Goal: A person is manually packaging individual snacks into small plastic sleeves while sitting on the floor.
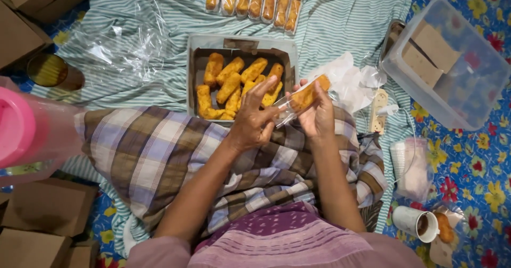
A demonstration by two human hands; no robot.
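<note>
Head view: a fried roll in a clear wrapper is held above the lap, just beside the tray.
Right hand: closed around the roll.
Left hand: fingers pinched on the wrapper's open end.
Risk: the greasy roll could be squeezed out and dropped if the wrapper is tugged hard.

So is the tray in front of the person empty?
No, the tray holds a heap of golden fried sticks, and the hands hold another in a clear wrapper.
</note>
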